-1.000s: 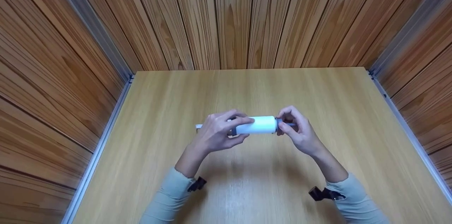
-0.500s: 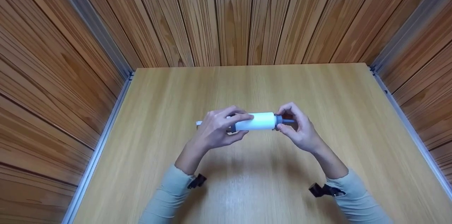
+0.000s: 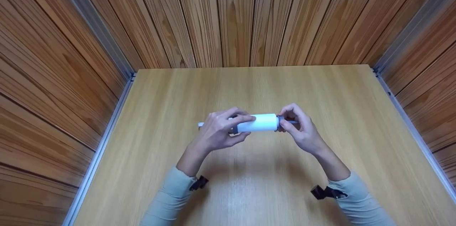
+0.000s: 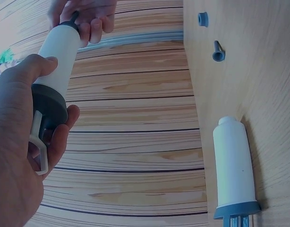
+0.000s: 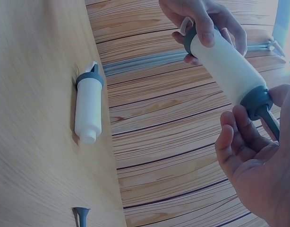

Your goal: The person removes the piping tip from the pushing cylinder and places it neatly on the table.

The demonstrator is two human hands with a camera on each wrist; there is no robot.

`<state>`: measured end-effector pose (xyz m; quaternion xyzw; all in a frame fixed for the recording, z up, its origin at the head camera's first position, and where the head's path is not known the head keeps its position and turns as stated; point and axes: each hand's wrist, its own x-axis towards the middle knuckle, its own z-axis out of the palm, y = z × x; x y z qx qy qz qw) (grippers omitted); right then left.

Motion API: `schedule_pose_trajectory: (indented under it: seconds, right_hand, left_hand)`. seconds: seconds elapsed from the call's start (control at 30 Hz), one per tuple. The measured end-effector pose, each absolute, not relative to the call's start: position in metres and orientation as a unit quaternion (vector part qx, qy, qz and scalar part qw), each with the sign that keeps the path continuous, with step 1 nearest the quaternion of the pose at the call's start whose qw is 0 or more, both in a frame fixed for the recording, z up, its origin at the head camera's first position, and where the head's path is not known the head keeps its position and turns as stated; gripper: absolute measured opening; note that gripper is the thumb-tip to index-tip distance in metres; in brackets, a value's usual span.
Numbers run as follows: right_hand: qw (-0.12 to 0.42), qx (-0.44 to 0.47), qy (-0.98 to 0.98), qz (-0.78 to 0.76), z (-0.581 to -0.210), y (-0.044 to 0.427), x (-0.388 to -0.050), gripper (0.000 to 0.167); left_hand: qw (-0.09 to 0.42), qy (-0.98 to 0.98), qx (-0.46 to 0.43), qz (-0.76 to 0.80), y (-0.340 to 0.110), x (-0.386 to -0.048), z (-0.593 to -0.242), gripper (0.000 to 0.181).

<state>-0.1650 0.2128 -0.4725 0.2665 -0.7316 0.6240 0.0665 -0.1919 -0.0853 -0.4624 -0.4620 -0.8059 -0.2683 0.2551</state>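
My left hand (image 3: 219, 129) grips a white cylinder (image 3: 262, 122) at its dark collar end; in the left wrist view the fingers of that hand (image 4: 22, 123) wrap the dark collar (image 4: 49, 106), and a white looped handle (image 4: 38, 142) sticks out beside the palm. The cylinder lies roughly level above the table. At the other end my right hand (image 3: 299, 128) pinches the dark nozzle cap (image 3: 280, 122). In the right wrist view, thumb and fingers of the right hand (image 5: 258, 165) touch the cap's wide base (image 5: 256, 102), with its thin tip pointing away from the cylinder (image 5: 230, 71).
The wrist views show a second white cylinder with a blue-grey collar (image 4: 234, 161) lying on the table (image 4: 268, 94). A small ring (image 4: 203, 19) and a loose nozzle (image 4: 218, 52) lie near it. Wooden plank walls (image 3: 235, 19) enclose the table's back and sides.
Between the earlier views and now, the right fingers shift around the nozzle cap: they moved off its front face, then back over it. The left hand keeps its grip.
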Motion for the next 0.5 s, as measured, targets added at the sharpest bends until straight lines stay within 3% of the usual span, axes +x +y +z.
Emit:
schedule_pose_trajectory:
  seconds: [0.27,0.5]
  right_hand:
    - [0.084,0.302,-0.725,0.613,-0.4749,0.2152,-0.1642,0.029]
    - [0.078,0.299,-0.732,0.607,-0.4722,0.2152,-0.1641,0.031]
  left_hand:
    - [0.251,-0.809,-0.456,-0.273,-0.0857,-0.19,-0.4613,0.04]
    - [0.255,-0.803,-0.464,-0.275,-0.0861,-0.1905,-0.4588,0.041]
